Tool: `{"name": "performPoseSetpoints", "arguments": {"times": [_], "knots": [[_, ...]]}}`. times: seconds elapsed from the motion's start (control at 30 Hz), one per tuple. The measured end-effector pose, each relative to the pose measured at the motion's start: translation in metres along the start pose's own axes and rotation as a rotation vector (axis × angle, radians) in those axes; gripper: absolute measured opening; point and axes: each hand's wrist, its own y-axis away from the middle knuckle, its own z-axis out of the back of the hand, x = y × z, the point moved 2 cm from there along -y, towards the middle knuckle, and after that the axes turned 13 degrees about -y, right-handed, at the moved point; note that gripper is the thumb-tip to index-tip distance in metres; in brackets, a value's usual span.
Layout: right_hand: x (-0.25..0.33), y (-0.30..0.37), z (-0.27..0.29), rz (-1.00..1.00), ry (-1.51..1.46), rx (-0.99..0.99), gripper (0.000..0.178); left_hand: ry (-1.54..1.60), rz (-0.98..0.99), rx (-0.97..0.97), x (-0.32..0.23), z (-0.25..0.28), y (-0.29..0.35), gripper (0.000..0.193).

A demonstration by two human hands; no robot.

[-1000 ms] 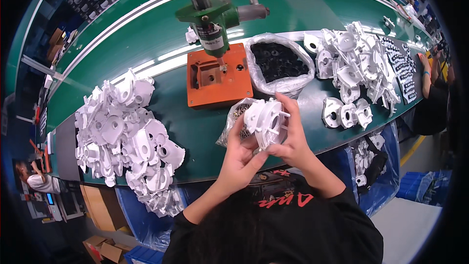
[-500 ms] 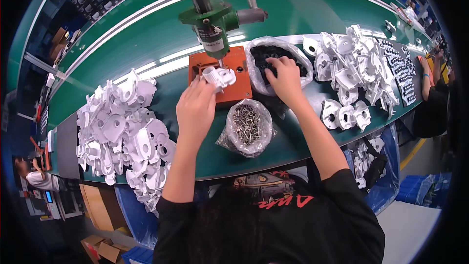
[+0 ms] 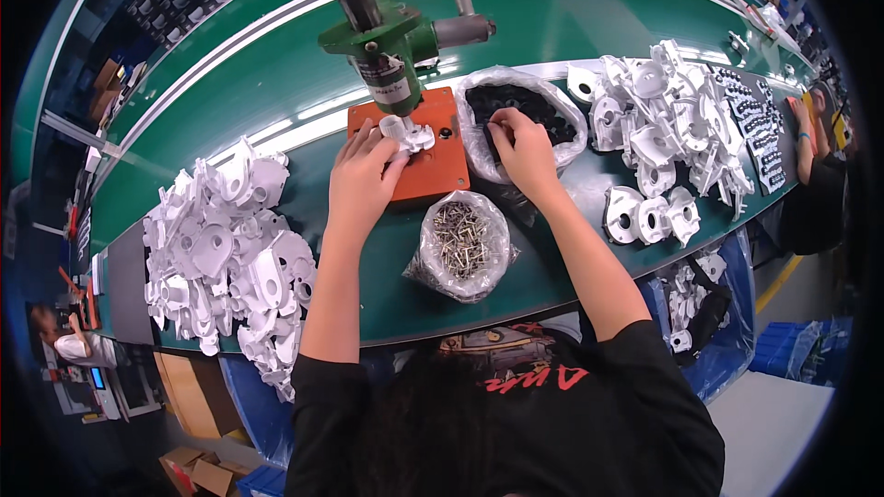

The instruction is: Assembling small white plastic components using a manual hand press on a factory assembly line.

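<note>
Left hand grasps the white part on the orange block, back from the worktop's near edge; right hand's grip at the bag is unclear. Seemingly positioning; next needs steady alignment.

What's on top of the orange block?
A white plastic part, gripped by the left hand, is over the orange block, beneath the green press head. Block's surface directly under the part is covered; can't tell whether it's fully seated.

A head-worn fisheye camera looks down from nearby at the left hand and right hand. Its wide view curves the green bench.
</note>
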Motion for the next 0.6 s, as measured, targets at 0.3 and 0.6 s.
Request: {"name": "performPoseSetpoints", "arguments": {"times": [0.3, 0.6], "knots": [[-0.001, 0.006, 0.0, 0.011, -0.065, -0.015, 0.014, -0.061, -0.065, -0.016, 0.006, -0.008, 0.006, 0.013], [0.004, 0.008, 0.001, 0.02, -0.186, -0.073, 0.021, 0.017, 0.027, -0.002, -0.002, -0.017, 0.012, 0.011]]}}
